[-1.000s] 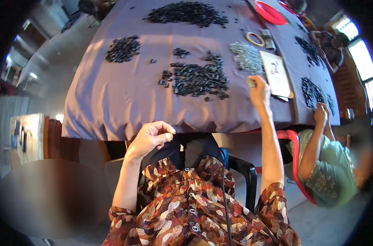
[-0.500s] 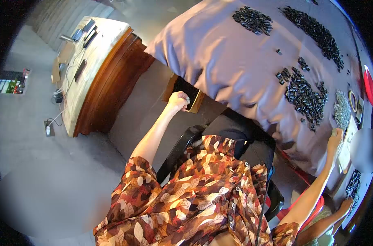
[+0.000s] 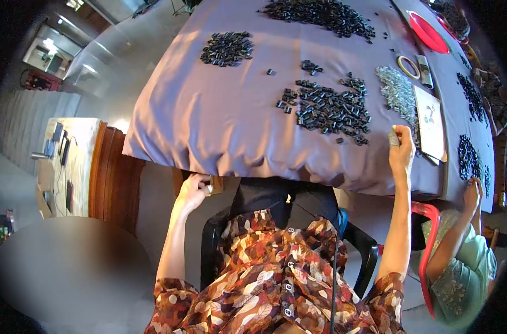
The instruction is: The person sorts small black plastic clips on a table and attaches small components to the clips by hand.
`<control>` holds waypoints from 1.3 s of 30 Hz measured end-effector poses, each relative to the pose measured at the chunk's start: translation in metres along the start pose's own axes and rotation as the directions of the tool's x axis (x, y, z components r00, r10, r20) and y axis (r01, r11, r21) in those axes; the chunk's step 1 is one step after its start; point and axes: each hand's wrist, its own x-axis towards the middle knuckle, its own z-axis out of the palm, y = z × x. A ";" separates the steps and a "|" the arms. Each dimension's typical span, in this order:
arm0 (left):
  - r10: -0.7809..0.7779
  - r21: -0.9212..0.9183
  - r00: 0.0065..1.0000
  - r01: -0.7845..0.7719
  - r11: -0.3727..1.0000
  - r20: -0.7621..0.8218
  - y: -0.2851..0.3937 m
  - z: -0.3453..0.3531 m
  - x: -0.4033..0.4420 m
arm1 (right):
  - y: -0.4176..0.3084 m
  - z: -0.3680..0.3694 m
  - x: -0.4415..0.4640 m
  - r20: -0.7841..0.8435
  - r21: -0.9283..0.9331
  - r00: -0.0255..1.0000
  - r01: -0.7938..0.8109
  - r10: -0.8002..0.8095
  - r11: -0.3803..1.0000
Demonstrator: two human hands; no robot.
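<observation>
My left hand (image 3: 195,189) is below the table's front edge, near a wooden box (image 3: 216,185); its fingers are curled, with something whitish at the fingertips too small to name. My right hand (image 3: 401,146) rests by the near end of a pile of clear small pieces (image 3: 397,92), fingers closed, a greyish wrap or piece showing at a finger. To its left lies a pile of small black pieces (image 3: 332,108) on the purple cloth (image 3: 225,117). A booklet with a printed picture (image 3: 430,123) lies just right of my right hand.
More black pieces lie in a left pile (image 3: 227,49) and a far pile (image 3: 320,15). A tape roll (image 3: 408,67) and a red tray (image 3: 429,32) are at the right. A co-worker's hand (image 3: 473,195) touches black pieces. A marble-topped counter (image 3: 78,161) stands left.
The view swung left and then back. My left hand has moved from in front of my lap to the box under the table edge. My right hand stays by the clear pieces.
</observation>
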 end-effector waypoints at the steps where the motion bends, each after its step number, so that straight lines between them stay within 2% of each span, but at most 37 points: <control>1: -0.035 -0.025 0.992 0.038 0.999 0.119 0.026 -0.012 -0.008 | -0.003 0.001 0.000 -0.005 0.039 1.000 -0.010 0.010 0.999; 2: -0.067 -0.043 0.970 0.079 0.996 0.234 0.040 -0.017 -0.012 | -0.003 0.002 0.000 -0.002 0.059 1.000 -0.012 0.013 0.998; 3: 0.062 -0.125 0.963 -0.030 0.992 0.261 0.040 -0.016 -0.013 | -0.003 0.004 0.001 0.002 0.080 1.000 -0.014 0.014 0.997; 6: 0.130 -0.295 0.900 -0.001 0.955 0.416 0.084 -0.032 -0.015 | -0.005 0.010 0.001 -0.016 0.134 1.000 -0.002 0.004 0.991; 7: 0.145 -0.333 0.900 0.000 0.943 0.412 0.097 -0.031 -0.012 | -0.004 0.011 0.001 -0.019 0.134 1.000 0.017 -0.015 0.991; 11: 0.234 -0.175 0.925 -0.188 0.967 0.300 0.147 -0.031 0.015 | -0.006 0.010 -0.005 -0.027 0.147 0.999 0.039 -0.035 0.988; 14: 0.343 -0.260 0.923 -0.292 0.920 0.177 0.172 -0.025 0.043 | -0.002 0.010 -0.006 -0.050 0.170 0.997 0.061 -0.053 0.983; 18: 0.423 -0.219 0.906 -0.406 0.887 0.034 0.193 -0.016 0.087 | -0.004 0.008 -0.006 -0.073 0.145 0.994 0.097 -0.087 0.985; 21: 0.496 -0.218 0.864 -0.501 0.838 -0.081 0.212 -0.008 0.113 | -0.003 0.008 -0.006 -0.077 0.164 0.996 0.065 -0.053 0.984; 28: 0.628 -0.058 0.754 -0.648 0.760 -0.194 0.252 0.023 0.172 | -0.010 0.006 -0.006 -0.040 0.189 0.999 0.030 -0.022 0.982; 33: 0.666 0.081 0.727 -0.663 0.744 -0.166 0.275 0.040 0.196 | -0.004 0.007 -0.005 -0.031 0.221 1.000 0.011 -0.004 0.975; 36: 0.647 0.150 0.750 -0.630 0.762 -0.138 0.277 0.048 0.203 | -0.005 0.007 -0.005 -0.016 0.250 1.000 -0.001 0.005 0.968; 37: 0.706 0.202 0.684 -0.677 0.708 -0.181 0.272 0.052 0.207 | -0.005 0.006 -0.004 -0.013 0.253 1.000 -0.003 0.007 0.968; 39: 0.693 0.174 0.704 -0.671 0.721 -0.156 0.271 0.051 0.203 | -0.005 0.005 -0.004 -0.010 0.257 1.000 -0.017 0.020 0.966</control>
